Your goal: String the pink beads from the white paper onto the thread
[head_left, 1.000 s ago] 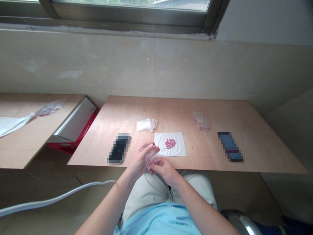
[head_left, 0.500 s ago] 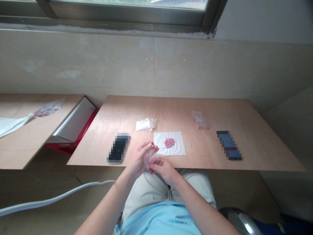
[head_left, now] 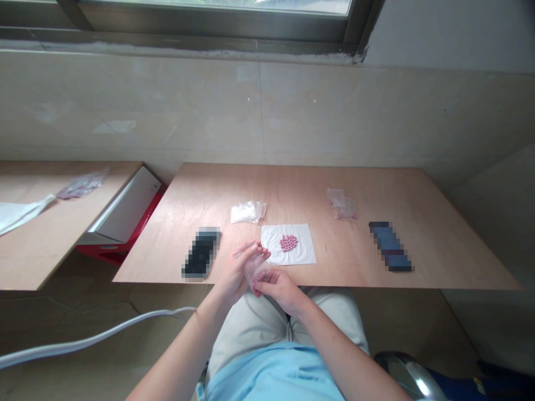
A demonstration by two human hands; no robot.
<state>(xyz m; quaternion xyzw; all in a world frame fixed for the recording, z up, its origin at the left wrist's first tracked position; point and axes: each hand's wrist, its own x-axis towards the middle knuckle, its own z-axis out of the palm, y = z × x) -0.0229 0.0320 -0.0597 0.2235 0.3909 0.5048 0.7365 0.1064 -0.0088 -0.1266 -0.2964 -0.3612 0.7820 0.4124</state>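
Note:
Just over the table's front edge, my left hand (head_left: pixel 243 267) grips a small clear plastic bag (head_left: pixel 251 270), fingers pointing away from me. My right hand (head_left: pixel 278 287) pinches the same bag from the right, thumb and fingertips together near its lower end. Small pink things show at the bag's lower end by the right fingertips. A thin pinkish pair of tweezers (head_left: pixel 243 250) lies beside the left fingers; whether that hand holds it I cannot tell. Beyond the hands, a white cloth (head_left: pixel 307 245) is spread flat, with a cluster of pink beads (head_left: pixel 288 243) in its middle.
A stack of clear plastic bags (head_left: pixel 248 212) lies behind the cloth. Bags with pink beads (head_left: pixel 345 209) sit farther right. Pixelated dark flat objects lie at left (head_left: pixel 201 253) and right (head_left: pixel 392 247). Another table (head_left: pixel 83 223) stands left; a white cable (head_left: pixel 125 324) hangs below.
Both hands stay on the bag in almost the same pose. The whole view has shifted very slightly; nothing on the table has moved.

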